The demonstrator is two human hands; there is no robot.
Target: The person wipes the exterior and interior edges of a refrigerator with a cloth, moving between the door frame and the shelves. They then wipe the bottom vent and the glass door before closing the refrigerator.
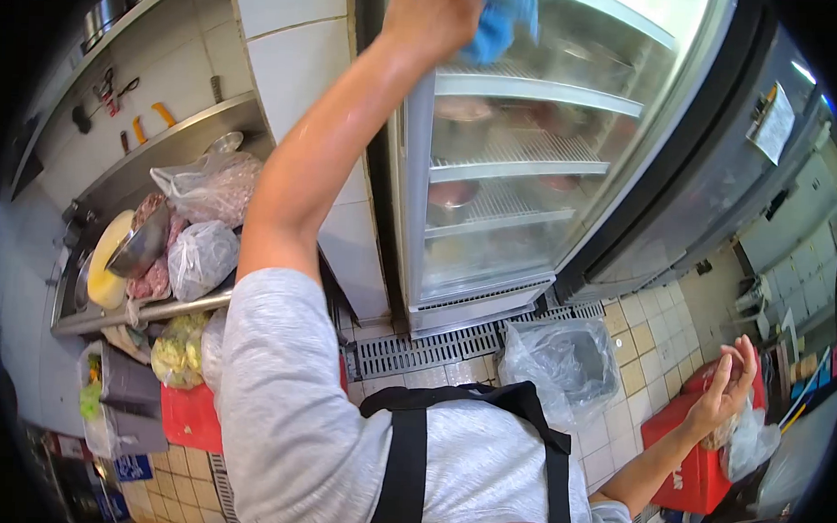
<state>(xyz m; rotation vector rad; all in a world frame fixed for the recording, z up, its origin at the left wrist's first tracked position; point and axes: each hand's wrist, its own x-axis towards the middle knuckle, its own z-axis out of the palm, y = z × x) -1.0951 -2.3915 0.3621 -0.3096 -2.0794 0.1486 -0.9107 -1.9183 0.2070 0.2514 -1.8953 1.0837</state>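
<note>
My left hand [436, 20] is raised at the top edge of the view, its fingers closed on a blue cloth [500, 26]. The cloth is against or close to the upper glass of an upright display refrigerator [522, 196]. Behind the glass, pots and bowls stand on white wire shelves [519, 150]. The glass looks hazy. My right hand [729, 388] is held out low at the right with its fingers apart and nothing in it. Below it is a red box [692, 479] with a clear plastic bag [751, 444] on it.
A grey bin lined with clear plastic [562, 363] stands on the tiled floor by a drain grate [420, 354]. At left, a steel sink [191, 304] holds bagged meat [214, 185] and a metal bowl [138, 242]. A dark cabinet [665, 192] adjoins the refrigerator.
</note>
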